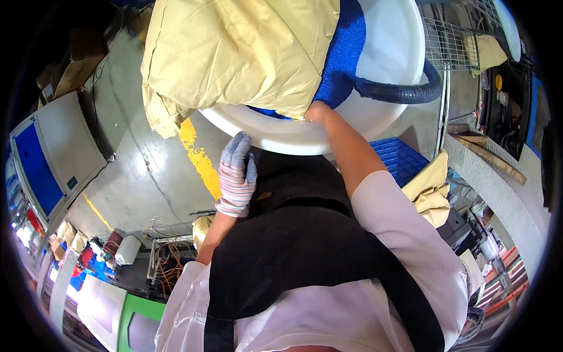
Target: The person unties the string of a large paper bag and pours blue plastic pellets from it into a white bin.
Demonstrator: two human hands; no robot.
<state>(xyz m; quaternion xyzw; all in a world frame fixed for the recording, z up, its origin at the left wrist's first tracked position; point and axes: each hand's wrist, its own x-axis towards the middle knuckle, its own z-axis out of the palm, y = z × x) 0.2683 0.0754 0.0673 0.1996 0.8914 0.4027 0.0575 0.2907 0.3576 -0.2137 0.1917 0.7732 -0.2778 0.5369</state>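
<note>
A large pale-yellow sack (pixel 234 53) lies tilted over a round white tub (pixel 275 136), its creased lower end across the near rim. Blue pellets (pixel 343 56) fill part of the tub beside and beneath the sack. My bare right hand (pixel 316 111) reaches over the near rim and is closed at the sack's lower right corner; its fingertips are partly hidden. My left hand (pixel 236 176), in a striped knit glove, hangs just outside the rim at the left. Its fingers are stretched out, with nothing in them.
A dark ribbed hose (pixel 399 92) curves over the tub's right rim. Beyond stands a wire rack (pixel 451 44). A blue crate (pixel 399 158) and a crumpled yellow sack (pixel 431 190) lie right of me. On the left is a grey cabinet (pixel 73 141) with a blue panel.
</note>
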